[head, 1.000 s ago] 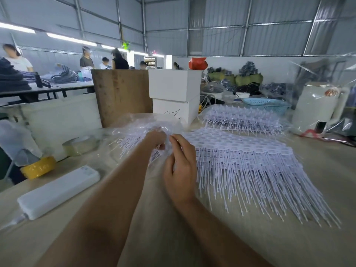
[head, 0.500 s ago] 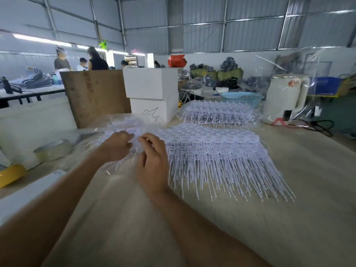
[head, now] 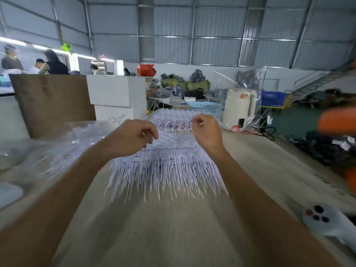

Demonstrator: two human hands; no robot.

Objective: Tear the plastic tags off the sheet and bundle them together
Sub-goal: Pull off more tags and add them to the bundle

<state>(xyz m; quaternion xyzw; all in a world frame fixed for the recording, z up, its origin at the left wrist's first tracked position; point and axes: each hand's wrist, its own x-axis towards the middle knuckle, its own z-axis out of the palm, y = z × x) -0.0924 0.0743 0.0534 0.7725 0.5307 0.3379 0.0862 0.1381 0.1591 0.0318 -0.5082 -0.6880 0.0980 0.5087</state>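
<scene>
Plastic tags [head: 165, 166], joined in one white sheet, fan their long stems toward the camera on a pale worktable [head: 154, 228], lying directly beneath and between two raised hands. Nearest the lens, a white handheld device with dark buttons [head: 319, 218] rests on the table, well to the right of the right forearm. Both bare forearms reach forward over the stems. The left hand [head: 133, 136] hovers over the sheet's left edge with fingers curled inward; motion blur hides whether it pinches anything. The right hand [head: 207, 130] is lifted above the sheet's far right corner, knuckles up, fingers curled, with a thin white sliver at thumb and forefinger; whether that is a tag held in the fingers cannot be told. Left of the left hand lies a heap of loose tags under clear plastic wrap [head: 63, 149]. Just beyond the hands sits a second sheet of tags [head: 173, 118], wrapped in clear film. Farther back stand two stacked white boxes [head: 117, 101], a brown board [head: 52, 103] and a white kettle [head: 239, 106].
</scene>
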